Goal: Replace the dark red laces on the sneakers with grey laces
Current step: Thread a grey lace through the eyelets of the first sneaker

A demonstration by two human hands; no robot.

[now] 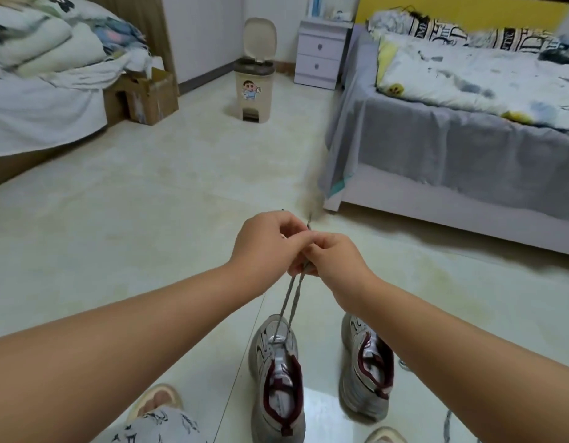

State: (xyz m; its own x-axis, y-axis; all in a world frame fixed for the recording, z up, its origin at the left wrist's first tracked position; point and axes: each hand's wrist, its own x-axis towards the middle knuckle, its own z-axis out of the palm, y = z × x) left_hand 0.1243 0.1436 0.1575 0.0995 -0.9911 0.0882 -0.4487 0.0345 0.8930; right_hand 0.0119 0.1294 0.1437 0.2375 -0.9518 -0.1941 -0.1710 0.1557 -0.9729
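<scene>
Over tiled floor (149, 251), hands (300, 247) pinch grey laces (291, 295) taut.

Two grey-and-white sneakers with dark red collars, left one (276, 372) and right one (366, 366), side by side on tile; grey lace (291, 295) rising taut from left one's lowest eyelets.

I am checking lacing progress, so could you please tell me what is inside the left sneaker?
Only its grey tongue and insole show inside the left sneaker; the toe end is hidden. The grey lace runs from its front eyelets.
</scene>
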